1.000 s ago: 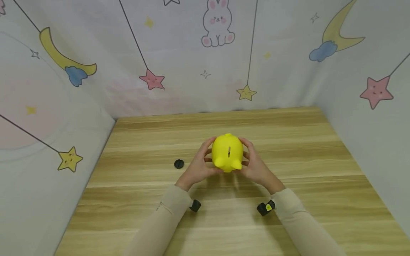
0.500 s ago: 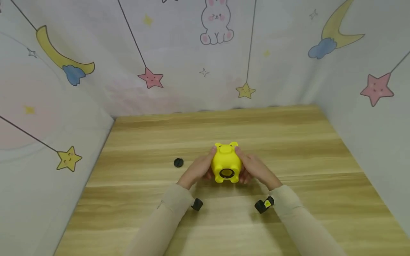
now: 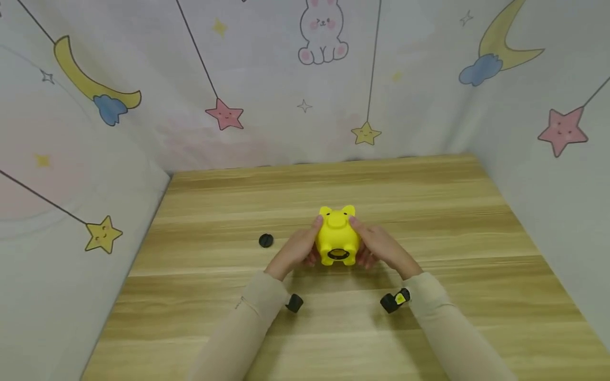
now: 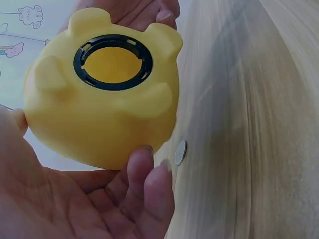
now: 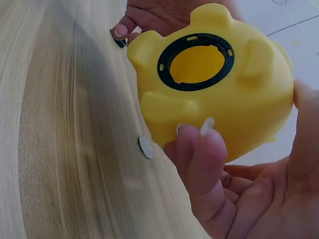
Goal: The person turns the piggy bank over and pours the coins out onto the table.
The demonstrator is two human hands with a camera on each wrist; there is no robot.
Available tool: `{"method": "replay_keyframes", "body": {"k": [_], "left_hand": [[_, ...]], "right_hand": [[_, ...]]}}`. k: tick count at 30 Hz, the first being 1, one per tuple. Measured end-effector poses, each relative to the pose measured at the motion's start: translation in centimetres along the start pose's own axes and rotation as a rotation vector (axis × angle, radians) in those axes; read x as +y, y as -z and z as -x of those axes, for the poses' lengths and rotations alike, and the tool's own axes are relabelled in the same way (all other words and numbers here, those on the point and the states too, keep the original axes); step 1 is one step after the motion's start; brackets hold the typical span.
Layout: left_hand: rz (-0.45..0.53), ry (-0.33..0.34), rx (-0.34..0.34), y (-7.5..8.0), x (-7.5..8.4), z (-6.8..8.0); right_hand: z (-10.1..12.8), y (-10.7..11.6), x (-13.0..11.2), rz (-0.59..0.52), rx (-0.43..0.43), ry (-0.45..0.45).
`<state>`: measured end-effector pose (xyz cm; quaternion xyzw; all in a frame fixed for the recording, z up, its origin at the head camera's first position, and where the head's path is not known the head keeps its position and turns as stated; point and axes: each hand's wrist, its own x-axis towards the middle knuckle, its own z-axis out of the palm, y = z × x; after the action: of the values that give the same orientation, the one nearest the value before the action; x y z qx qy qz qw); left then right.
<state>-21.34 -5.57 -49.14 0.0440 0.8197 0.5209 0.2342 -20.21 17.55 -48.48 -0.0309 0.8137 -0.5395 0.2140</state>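
Note:
Both hands hold a yellow piggy bank (image 3: 337,235) in the middle of the head view. It is tipped back so its snout points up and its underside faces the person. The left hand (image 3: 296,248) grips its left side and the right hand (image 3: 381,246) its right, thumbs up by the face and fingers curled beneath. In the left wrist view, a black ring (image 4: 113,86) frames a round opening in the belly between the stubby feet. A silver coin (image 5: 145,148) shows on the table close by the bank; in the head view it is hidden.
A round black plug (image 3: 266,241) lies on the wood-grain table (image 3: 214,211), left of the left hand. White cloth walls (image 3: 267,53) printed with stars, moons and a rabbit stand behind and at both sides. Black wrist cameras (image 3: 392,302) hang under both sleeves.
The piggy bank has turned over from slot-side up to showing its face and belly opening, with both hands turning along. In the last half second it has tilted slightly back.

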Motion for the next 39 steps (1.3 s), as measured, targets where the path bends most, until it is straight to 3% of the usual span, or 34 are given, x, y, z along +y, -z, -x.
{"method": "replay_keyframes", "body": {"k": [3, 10, 20, 31, 39], "left_hand": [[0.047, -0.045, -0.015, 0.3, 0.0, 0.1], [0.190, -0.223, -0.119, 0.8, -0.3, 0.2], [0.138, -0.375, -0.100, 1.1, -0.5, 0.6], [0.160, -0.395, -0.092, 0.7, -1.2, 0.6], [0.192, -0.431, -0.098, 0.9, 0.7, 2.1]], "right_hand": [[0.0, 0.2, -0.1, -0.026, -0.014, 0.047], [0.5, 1.3, 0.6, -0.116, -0.037, 0.192], [0.7, 1.7, 1.2, -0.073, -0.017, 0.346], [0.9, 1.2, 2.0, -0.102, -0.028, 0.411], [0.7, 1.0, 1.9, -0.111, -0.008, 0.415]]}}
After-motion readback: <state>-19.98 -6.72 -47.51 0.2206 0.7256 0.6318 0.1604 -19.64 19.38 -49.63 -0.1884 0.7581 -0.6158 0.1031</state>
